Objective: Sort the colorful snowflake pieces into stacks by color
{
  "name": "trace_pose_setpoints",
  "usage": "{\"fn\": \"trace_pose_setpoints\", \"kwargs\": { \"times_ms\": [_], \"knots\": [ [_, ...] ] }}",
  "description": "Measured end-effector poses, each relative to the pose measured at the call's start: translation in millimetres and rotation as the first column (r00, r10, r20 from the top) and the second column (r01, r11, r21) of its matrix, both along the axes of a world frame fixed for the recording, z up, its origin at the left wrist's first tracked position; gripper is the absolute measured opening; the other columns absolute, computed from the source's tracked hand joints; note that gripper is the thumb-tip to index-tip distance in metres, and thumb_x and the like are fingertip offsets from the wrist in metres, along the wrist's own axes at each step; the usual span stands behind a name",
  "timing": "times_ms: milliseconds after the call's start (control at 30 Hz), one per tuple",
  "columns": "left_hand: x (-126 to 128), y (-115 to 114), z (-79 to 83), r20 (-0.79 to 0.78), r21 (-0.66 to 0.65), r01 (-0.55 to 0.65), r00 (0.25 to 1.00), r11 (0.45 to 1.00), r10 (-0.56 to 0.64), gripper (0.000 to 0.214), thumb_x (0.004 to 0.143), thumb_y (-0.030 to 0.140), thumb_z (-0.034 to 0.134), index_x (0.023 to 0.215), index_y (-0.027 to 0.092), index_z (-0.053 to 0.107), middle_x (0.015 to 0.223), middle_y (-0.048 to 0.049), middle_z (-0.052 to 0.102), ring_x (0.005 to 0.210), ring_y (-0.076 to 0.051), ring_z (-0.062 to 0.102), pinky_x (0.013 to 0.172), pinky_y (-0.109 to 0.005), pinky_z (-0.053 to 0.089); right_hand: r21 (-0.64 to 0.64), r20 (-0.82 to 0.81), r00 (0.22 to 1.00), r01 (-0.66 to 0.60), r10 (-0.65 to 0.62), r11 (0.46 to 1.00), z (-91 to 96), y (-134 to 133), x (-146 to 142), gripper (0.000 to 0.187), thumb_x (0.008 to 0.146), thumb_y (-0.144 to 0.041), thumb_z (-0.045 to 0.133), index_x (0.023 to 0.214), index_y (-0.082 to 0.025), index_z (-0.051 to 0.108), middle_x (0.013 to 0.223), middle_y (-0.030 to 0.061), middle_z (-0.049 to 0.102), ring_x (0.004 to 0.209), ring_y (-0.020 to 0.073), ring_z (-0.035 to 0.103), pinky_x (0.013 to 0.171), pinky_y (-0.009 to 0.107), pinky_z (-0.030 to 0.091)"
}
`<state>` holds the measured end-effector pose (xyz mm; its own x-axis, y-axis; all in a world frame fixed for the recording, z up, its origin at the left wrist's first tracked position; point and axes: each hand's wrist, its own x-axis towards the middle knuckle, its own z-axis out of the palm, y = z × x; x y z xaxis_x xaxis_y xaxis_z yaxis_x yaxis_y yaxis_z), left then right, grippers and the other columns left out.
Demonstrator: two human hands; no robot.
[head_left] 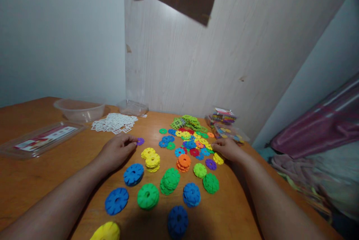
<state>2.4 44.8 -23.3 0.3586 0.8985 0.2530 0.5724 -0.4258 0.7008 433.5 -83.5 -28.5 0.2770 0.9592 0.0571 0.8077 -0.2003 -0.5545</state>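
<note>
My left hand (119, 152) is closed, its thumb and forefinger pinching the edge of a purple slotted plastic disc (140, 141) low over the table. Across the table, my right hand (228, 148) has its fingers drawn together at the right edge of a loose pile of mixed-colour discs (194, 152); whatever is between its fingertips is hidden. A yellow disc (218, 158) lies just below that hand, with a single purple disc (211, 164) beside it. Nearer to me stand sorted stacks: yellow (153, 160), orange (184, 161), green (170, 180) and blue (134, 174).
White lattice pieces (114, 122) lie at the back left, near a clear plastic bowl (80, 109) and a clear lid (39, 140). Green pieces (187, 122) are heaped behind the pile. Clear packs (224, 115) stand at the back right, by the table's edge.
</note>
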Motion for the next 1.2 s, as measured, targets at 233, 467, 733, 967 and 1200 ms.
{"fn": "trace_pose_setpoints", "kwargs": {
  "times_ms": [233,467,733,967,1200],
  "knots": [
    [0,4,-3.8,-0.016,0.021,0.014,1.0,1.0,-0.013,0.036,0.075,0.047,0.053,0.089,0.019,0.07,0.085,-0.0036,0.07,0.084,-0.024,0.063,0.071,-0.032,0.046,-0.053,-0.078,0.997,-0.01,0.006,0.999,-1.4,-4,0,0.026,0.07,-0.042,0.062,0.07,-0.017,0.059,0.054,-0.0044,0.046,0.048,0.0086,0.038,0.043,0.022,0.024],
    [0,1,-2.7,-0.036,0.05,0.004,0.999,0.999,-0.003,0.035,0.076,0.047,0.052,0.087,0.018,0.069,0.084,-0.0038,0.069,0.083,-0.023,0.062,0.071,-0.032,0.046,-0.028,0.066,0.998,0.019,-0.017,0.999,0.4,0,-3,0.03,0.078,-0.043,0.056,0.061,-0.018,0.056,0.052,-0.0031,0.048,0.049,0.0098,0.041,0.046,0.023,0.025],
    [-1,3,-4.3,-0.041,0.051,0.012,0.999,0.999,-0.01,0.035,0.077,0.047,0.051,0.088,0.018,0.068,0.086,-0.0041,0.069,0.084,-0.023,0.063,0.072,-0.032,0.046,0.072,0.3,0.942,0.136,-0.152,0.988,14.1,-3,-7,0.031,0.084,-0.043,0.051,0.072,-0.019,0.066,0.074,0.007,0.064,0.068,0.0184,0.053,0.057,0.027,0.028],
    [-2,7,-8.7,-0.058,0.068,0.027,0.998,0.997,-0.023,0.034,0.078,0.047,0.051,0.087,0.019,0.068,0.081,-0.0029,0.067,0.08,-0.022,0.062,0.069,-0.031,0.045,0.214,0.049,0.982,0.168,-0.182,0.962,22.4,-16,0,0.037,0.084,-0.051,0.047,0.064,-0.02,0.05,0.06,0.001,0.053,0.055,0.0143,0.046,0.05,0.025,0.026],
    [0,1,-0.9,-0.022,0.054,0.015,1.0,0.998,-0.014,0.035,0.075,0.048,0.053,0.085,0.019,0.069,0.082,-0.0034,0.068,0.083,-0.024,0.062,0.07,-0.032,0.046,-0.107,-0.393,0.913,0.072,-0.109,0.992,20.5,-41,14,0.044,0.073,-0.062,0.057,0.063,-0.021,0.047,0.045,-0.006,0.044,0.039,0.0073,0.031,0.04,0.022,0.019]
  ]
}}
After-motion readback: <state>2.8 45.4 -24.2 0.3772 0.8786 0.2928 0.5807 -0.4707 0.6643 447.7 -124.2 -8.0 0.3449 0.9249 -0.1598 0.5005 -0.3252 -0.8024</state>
